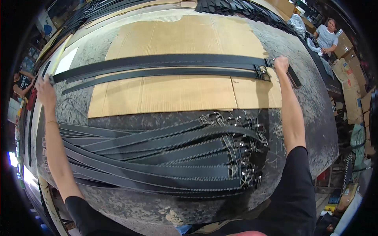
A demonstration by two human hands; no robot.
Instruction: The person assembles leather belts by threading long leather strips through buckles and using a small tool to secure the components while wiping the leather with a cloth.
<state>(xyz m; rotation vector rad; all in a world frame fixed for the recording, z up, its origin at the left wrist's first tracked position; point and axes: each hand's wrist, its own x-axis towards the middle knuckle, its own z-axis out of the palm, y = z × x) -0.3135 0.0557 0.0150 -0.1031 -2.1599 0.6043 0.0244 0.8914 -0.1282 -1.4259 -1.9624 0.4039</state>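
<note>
A black leather belt (169,59) is stretched from side to side over a flat cardboard sheet (169,94). My left hand (45,90) is closed on its left end, past the cardboard's edge. At the buckle end, my right hand (281,64) is closed round the belt, its fingers partly hidden. Just below lies another black belt (157,72), with metal buckles (262,73) at its right end. Nearer me rests a pile of black belts (157,172) with pale edge stitching, loose threads and metal buckles (246,169) bunched on the right.
The worktable (130,210) has a worn, stained top. More black strips (232,7) are heaped along its far edge. A dark, brown-edged piece (293,76) lies beside my right hand. One person (327,37) is at the far right, another (23,83) at the left. Cardboard boxes (348,92) stand right.
</note>
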